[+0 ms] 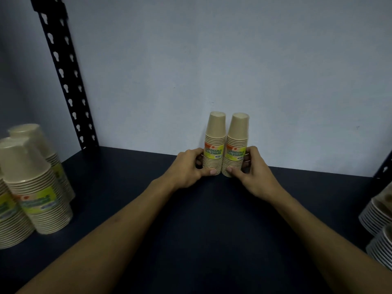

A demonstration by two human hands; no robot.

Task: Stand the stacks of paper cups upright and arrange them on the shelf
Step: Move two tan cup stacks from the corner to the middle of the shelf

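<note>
Two tan stacks of paper cups with yellow-green labels stand upright side by side at the back of the dark shelf (201,219), against the wall. My left hand (187,169) grips the lower part of the left stack (215,136). The right stack (237,139) is held the same way by my right hand (253,172). The two stacks touch each other near their bases. Both stand with cup bottoms facing up.
Three more labelled cup stacks (36,187) stand upright at the shelf's left end, beside a black perforated upright post (63,77). White stacked cups or bowls (377,219) sit at the right edge. A pale wall backs the shelf.
</note>
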